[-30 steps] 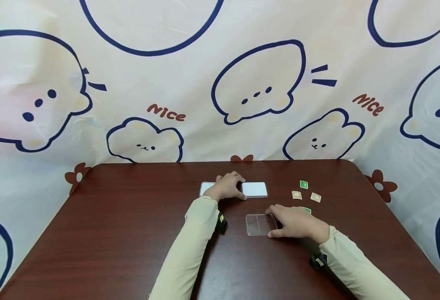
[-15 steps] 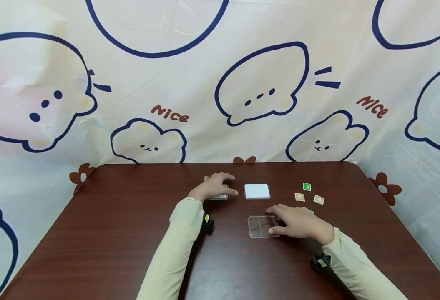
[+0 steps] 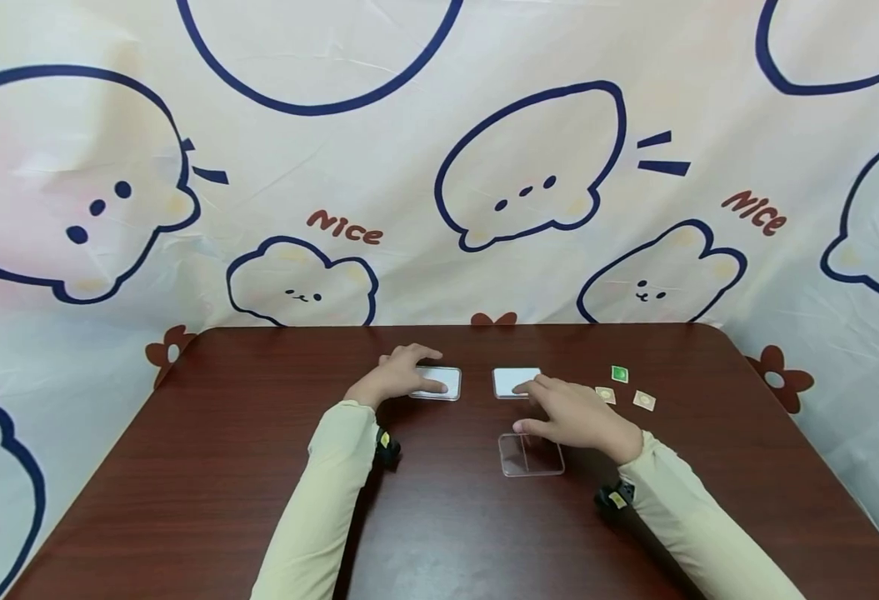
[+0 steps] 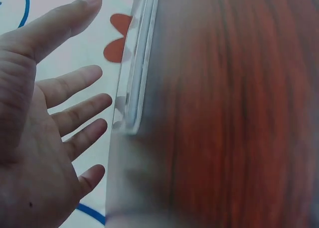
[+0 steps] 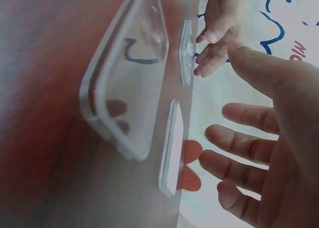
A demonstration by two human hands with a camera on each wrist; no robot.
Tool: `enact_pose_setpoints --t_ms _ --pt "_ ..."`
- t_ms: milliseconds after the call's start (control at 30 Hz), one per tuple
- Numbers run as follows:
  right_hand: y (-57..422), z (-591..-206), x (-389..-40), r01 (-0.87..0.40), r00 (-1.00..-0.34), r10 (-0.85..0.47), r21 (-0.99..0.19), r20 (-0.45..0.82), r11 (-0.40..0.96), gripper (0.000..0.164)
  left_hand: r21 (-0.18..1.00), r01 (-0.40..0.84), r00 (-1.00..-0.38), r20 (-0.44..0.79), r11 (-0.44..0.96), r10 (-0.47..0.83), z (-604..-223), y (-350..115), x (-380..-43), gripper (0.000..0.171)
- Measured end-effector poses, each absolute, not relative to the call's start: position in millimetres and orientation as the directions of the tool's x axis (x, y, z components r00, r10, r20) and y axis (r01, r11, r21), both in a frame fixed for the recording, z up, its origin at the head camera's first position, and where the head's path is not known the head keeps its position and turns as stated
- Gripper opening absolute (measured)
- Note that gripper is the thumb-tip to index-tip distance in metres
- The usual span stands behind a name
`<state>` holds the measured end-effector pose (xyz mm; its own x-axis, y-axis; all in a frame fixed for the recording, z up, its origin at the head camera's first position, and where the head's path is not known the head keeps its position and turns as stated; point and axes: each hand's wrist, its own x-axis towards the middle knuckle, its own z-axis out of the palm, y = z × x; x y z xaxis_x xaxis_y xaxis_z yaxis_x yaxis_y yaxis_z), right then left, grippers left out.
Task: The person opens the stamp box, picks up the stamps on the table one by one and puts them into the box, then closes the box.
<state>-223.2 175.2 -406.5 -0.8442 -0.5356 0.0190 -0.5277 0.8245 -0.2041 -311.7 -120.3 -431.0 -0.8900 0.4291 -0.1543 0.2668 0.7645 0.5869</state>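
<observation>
Two flat clear cases with white tops lie side by side toward the back of the table. My left hand hovers over the left case, thumb and fingers spread; the left wrist view has the fingers loosely extended beside the clear edge of a case. My right hand is over the table, its fingertips overlapping the near edge of the right case in the head view. Below its thumb lies a clear, shallow plastic lid. In the right wrist view the right hand has relaxed, parted fingers holding nothing.
To the right of the cases lie small square cards: a green one and two beige ones. The brown table meets a patterned cloth backdrop at its back edge.
My left hand has drawn back to the left, uncovering the left case. My right hand has left the clear lid and moved forward and left to the right case. The view has shifted slightly.
</observation>
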Motion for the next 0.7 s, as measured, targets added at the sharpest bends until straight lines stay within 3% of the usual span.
enact_pose_setpoints --t_ms 700 --pt "108.9 -417.0 -271.5 -0.519 -0.845 -0.534 -0.197 -0.024 0.831 0.067 0.608 0.234 -0.890 -0.181 0.759 0.419 -440.2 -157.6 -305.5 0.077"
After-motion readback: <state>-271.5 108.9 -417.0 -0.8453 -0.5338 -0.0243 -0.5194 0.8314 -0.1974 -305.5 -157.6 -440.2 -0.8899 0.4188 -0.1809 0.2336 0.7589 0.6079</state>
